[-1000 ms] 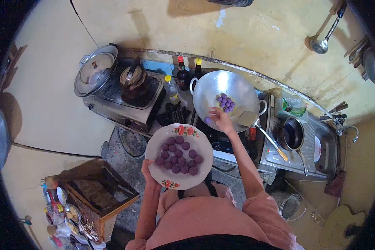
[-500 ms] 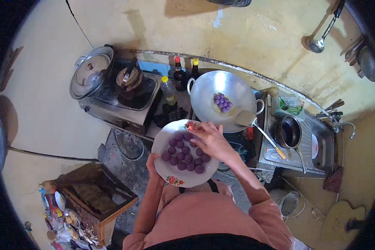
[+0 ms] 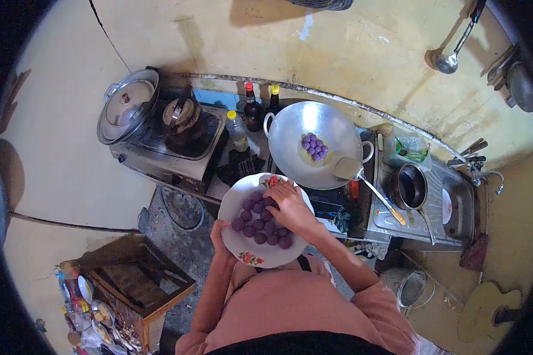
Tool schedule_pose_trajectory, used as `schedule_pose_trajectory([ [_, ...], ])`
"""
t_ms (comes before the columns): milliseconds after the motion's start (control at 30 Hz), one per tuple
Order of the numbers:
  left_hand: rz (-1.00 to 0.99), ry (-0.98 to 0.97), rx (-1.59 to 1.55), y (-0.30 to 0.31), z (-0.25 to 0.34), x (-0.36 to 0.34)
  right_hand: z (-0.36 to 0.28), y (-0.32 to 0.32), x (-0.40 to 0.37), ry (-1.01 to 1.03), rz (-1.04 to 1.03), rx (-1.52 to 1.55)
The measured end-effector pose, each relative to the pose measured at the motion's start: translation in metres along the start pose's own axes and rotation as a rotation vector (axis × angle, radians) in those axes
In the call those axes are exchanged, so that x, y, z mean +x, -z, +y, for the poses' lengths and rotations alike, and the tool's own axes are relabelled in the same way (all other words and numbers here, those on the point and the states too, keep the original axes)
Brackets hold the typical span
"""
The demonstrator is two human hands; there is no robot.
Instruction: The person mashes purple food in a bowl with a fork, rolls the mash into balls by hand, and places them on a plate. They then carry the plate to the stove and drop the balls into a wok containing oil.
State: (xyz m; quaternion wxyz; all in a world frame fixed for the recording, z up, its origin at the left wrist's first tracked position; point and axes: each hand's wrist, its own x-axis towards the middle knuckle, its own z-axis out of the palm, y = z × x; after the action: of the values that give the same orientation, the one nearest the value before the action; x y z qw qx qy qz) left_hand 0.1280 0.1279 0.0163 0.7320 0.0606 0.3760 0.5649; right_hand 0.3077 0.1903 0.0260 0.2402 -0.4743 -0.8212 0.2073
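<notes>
My left hand [image 3: 218, 235] grips the left rim of a white plate [image 3: 234, 195] with red flower prints. Several round purple balls [image 3: 259, 224] lie on it, dark and matte. Over the plate's upper right, my right hand [image 3: 293, 207] reaches down with its fingers drawn together on a purple ball, which they partly cover. Beyond the plate, a large two-handled metal wok [image 3: 287, 130] holds a cluster of lighter purple balls [image 3: 314, 147] in a little yellowish liquid. A spatula [image 3: 373, 188] rests on the wok's right rim, its handle pointing toward the sink counter.
A stove [image 3: 166, 163] with a dark pot [image 3: 182, 115] and a lidded pan [image 3: 127, 106] stands left. Bottles [image 3: 237, 130] stand beside the wok. To the right are a saucepan [image 3: 408, 186] and a sink [image 3: 465, 222]. A wooden table [image 3: 142, 313] is lower left.
My right hand has lowered onto the purple balls, and its fingers have come closer together. The plate has shifted slightly to the right. The balls in the wok look the same.
</notes>
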Motion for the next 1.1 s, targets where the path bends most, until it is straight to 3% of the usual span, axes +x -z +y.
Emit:
schedule_pose_trajectory([
  [67, 0.015, 0.007, 0.011, 0.000, 0.000, 0.001, -0.003, 0.003, -0.001, 0.006, 0.079, 0.002],
  [167, 0.028, 0.013, 0.038, 0.006, 0.001, 0.005, 0.000, 0.024, 0.003, -0.044, 0.189, 0.328],
  [267, 0.050, -0.007, 0.043, 0.004, 0.003, 0.003, 0.037, 0.038, -0.005, -0.218, 0.374, 0.399],
  [333, 0.114, -0.031, 0.088, 0.014, 0.004, 0.005, 0.084, 0.038, -0.015, -0.368, 0.317, 0.266],
  [433, 0.199, -0.049, 0.078, 0.021, 0.004, 0.005, 0.143, 0.021, -0.027, -0.386, 0.101, -0.080],
  [567, 0.178, -0.040, 0.027, 0.036, 0.003, 0.006, 0.168, -0.004, -0.014, -0.429, -0.033, 0.010],
  [633, 0.203, -0.085, 0.054, 0.031, 0.002, 0.003, 0.166, -0.011, 0.000, -0.446, -0.049, 0.140],
  [733, 0.172, -0.091, 0.054, 0.036, 0.002, 0.004, 0.158, -0.016, 0.015, -0.413, 0.148, 0.518],
  [833, 0.124, -0.090, 0.026, 0.031, 0.003, 0.000, 0.148, -0.003, 0.018, -0.305, 0.244, 0.590],
  [933, 0.141, -0.125, 0.052, 0.012, 0.006, -0.007, 0.104, 0.034, 0.016, -0.348, 0.184, 0.677],
  [1100, 0.053, -0.059, 0.014, 0.005, 0.006, -0.007, 0.028, 0.066, 0.006, -0.147, -0.040, 0.524],
])
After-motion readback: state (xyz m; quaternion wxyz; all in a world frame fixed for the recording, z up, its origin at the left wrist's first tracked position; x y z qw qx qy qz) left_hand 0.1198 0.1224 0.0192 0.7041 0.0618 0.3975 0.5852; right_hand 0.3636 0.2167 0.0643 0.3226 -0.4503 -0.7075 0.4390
